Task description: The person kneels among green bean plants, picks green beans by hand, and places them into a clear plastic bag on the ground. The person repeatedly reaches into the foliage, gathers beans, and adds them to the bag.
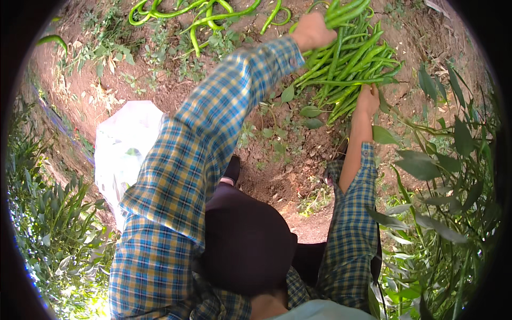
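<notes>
A large heap of long green chili peppers (352, 64) lies on the soil at the upper right. My left hand (315, 31) is at the heap's upper left side, closed around a bunch of long green peppers (347, 14) that points up and right. My right hand (367, 100) touches the lower edge of the heap; its fingertips are partly hidden among the peppers, so its grip is unclear. More long, curled green peppers (210, 17) lie loosely on the ground along the top, left of the heap.
A white, translucent plastic bag (124, 140) stands on the ground to the left, beside my left sleeve. Leafy plants (436, 224) rise close on the right, and more foliage (56, 224) grows on the left. Small weeds (156, 60) dot the dry soil. My knees are bent below.
</notes>
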`<state>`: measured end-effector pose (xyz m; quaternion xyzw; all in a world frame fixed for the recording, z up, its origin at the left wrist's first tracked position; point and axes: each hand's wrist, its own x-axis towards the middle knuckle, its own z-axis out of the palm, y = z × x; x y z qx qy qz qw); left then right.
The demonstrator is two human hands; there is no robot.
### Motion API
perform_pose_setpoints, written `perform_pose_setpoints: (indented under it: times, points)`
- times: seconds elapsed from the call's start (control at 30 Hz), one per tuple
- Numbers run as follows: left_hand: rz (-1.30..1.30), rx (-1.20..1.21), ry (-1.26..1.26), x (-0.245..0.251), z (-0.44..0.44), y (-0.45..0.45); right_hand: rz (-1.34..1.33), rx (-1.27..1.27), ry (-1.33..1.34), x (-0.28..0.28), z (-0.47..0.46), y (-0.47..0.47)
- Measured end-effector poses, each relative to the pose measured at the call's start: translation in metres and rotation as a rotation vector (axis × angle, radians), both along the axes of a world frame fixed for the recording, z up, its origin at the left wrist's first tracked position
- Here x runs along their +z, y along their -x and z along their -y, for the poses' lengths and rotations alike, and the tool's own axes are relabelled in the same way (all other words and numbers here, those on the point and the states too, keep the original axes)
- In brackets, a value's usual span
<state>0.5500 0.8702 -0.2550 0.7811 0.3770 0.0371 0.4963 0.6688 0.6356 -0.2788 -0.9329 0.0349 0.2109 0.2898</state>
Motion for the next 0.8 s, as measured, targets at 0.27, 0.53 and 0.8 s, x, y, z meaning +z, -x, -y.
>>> perform_pose_setpoints:
  times: [0.27,0.53,0.8]
  points:
    - [0.032,-0.364,-0.479,-0.023,0.077,0.023,-0.141,0.109,-0.203,0.042,-0.051,0.020]
    - [0.108,-0.046,-0.705,-0.086,-0.010,0.003,-0.061,0.114,0.423,0.019,-0.081,0.027]
    - [-0.214,-0.278,0.109,-0.021,-0.081,0.056,-0.011,0.242,0.188,0.028,-0.051,0.008]
